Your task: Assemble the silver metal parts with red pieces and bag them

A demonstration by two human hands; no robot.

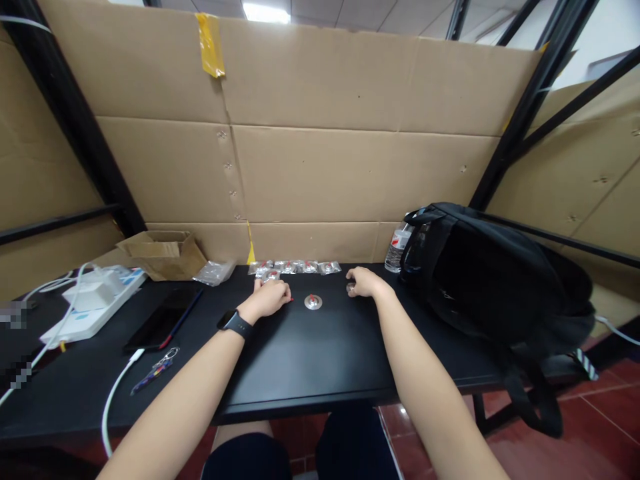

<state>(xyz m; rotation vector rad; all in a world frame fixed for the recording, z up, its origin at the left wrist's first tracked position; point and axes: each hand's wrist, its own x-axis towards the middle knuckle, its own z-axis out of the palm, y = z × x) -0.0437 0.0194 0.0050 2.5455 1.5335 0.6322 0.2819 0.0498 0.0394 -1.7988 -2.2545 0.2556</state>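
A small round silver disc [313, 303] with a red piece on its centre lies on the black table between my hands. To its left, my left hand [270, 298], wearing a black watch, is closed with the fingers pinched. A small red tip [291, 299] sticks out at its fingertips; the rest of that thing is hidden. On the right, my right hand [366, 283] is curled round a small clear plastic piece [351, 289], whose shape is hard to make out. Several similar silver-and-red discs in clear bags [289, 267] lie in a row beyond my left hand.
At left are an open cardboard box [165, 257], a clear plastic bag [215, 272], a white power strip [95, 303], a phone [163, 320] on a cable, and a keyring [155, 370]. A water bottle [397, 250] and black backpack [500, 280] stand right. Cardboard [310, 173] walls the back.
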